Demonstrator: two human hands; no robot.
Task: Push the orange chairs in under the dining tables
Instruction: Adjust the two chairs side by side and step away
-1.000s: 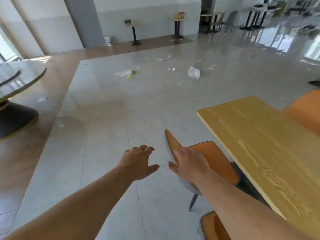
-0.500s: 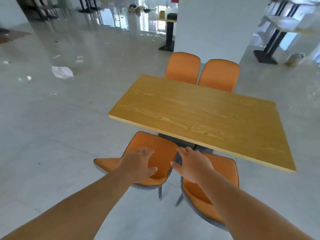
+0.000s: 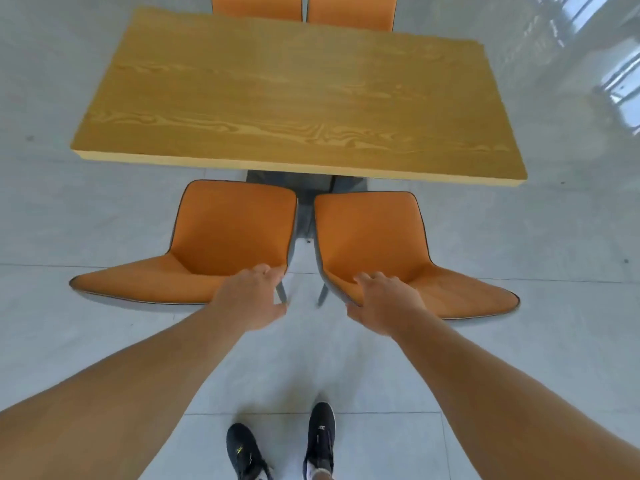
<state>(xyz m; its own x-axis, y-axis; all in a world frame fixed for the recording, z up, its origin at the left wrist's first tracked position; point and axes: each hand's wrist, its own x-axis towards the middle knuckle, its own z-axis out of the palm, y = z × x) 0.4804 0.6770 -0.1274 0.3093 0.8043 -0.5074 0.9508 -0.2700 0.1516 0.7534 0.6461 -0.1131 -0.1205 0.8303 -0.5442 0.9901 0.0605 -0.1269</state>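
Observation:
Two orange chairs stand side by side on the near side of a wooden dining table (image 3: 294,91). Their seats stop just short of the table's front edge, and their backrests face me. My left hand (image 3: 249,299) is curled over the right end of the left chair's (image 3: 235,226) backrest, thumb behind it. My right hand (image 3: 384,303) grips the left end of the right chair's (image 3: 370,230) backrest in the same way. A narrow gap separates the two chairs, with their grey legs visible in it.
Two more orange chairs (image 3: 256,5) (image 3: 349,8) sit tucked in on the table's far side. The table's dark base (image 3: 294,181) shows under its near edge. My black shoes (image 3: 322,434) stand on light grey floor tiles behind the chairs.
My view swung from the table's left end round to its near side and tilted down. Both hands went from hovering open above the chairs to resting on the two backrests.

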